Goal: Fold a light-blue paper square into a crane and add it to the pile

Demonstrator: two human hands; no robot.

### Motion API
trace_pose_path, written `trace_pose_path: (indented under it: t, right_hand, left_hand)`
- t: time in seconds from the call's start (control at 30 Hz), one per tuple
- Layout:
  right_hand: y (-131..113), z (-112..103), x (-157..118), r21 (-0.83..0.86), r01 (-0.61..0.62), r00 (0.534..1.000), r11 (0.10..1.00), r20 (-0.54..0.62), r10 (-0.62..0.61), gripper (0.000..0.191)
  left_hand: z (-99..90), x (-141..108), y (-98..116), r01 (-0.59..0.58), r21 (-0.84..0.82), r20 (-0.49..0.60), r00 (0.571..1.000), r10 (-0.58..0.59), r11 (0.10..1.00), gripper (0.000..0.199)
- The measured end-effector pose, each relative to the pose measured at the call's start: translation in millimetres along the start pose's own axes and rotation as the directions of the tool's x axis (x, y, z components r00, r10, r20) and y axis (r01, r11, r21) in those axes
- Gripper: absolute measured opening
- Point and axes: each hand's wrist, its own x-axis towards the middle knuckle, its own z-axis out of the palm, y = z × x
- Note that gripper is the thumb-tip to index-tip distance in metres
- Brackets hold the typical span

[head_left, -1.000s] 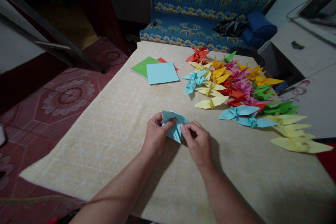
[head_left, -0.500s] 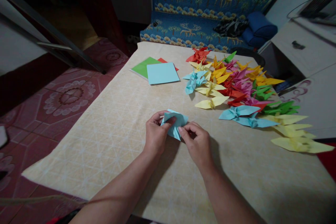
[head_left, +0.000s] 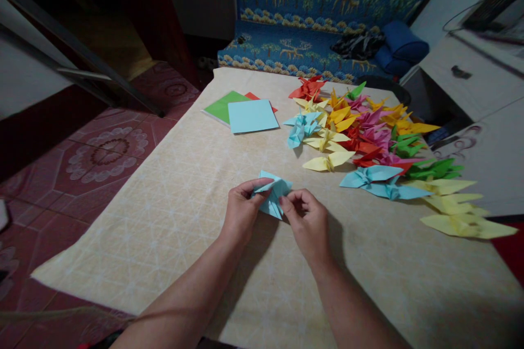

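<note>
The left hand grips folded blue paper; the right hand pinches its edge; flat sheets lie beyond the left hand; paper birds beyond the right.

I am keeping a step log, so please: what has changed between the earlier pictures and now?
The upper-left flap of the blue paper bent downward as the index finger of the left hand came over it. Nothing was let go; the right hand kept its grip. The flat sheets and folded birds stayed in place.
</note>
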Motion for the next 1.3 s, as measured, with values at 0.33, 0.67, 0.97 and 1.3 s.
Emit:
trace_pose_path:
  t: [0.33,0.67,0.97,1.3]
  right_hand:
    - [-4.9,-5.4,6.7,0.27,-0.071,0.997,0.96,-0.006,0.075,0.019]
    - [-8.2,-9.3,8.3,0.325,-0.105,0.994,0.94,0.067,0.088,0.017]
    - [-5.0,-9.7,9.5,0.375,-0.152,0.988,0.915,0.026,0.153,0.018]
    - [-3.4,-11.5,9.7,0.425,-0.151,0.981,0.893,-0.049,0.19,0.019]
  left_hand:
    - [1.4,-7.1,2.0,-0.064,0.18,0.221,0.975,0.023,0.982,0.009]
    - [1.6,-7.1,5.5,0.049,0.067,0.16,0.985,-0.06,0.997,0.06]
    - [-0.6,-5.7,5.6,0.219,-0.103,0.205,0.959,-0.194,0.97,0.056]
    - [-2.3,-7.3,7.3,0.131,0.016,0.276,0.952,-0.131,0.991,0.066]
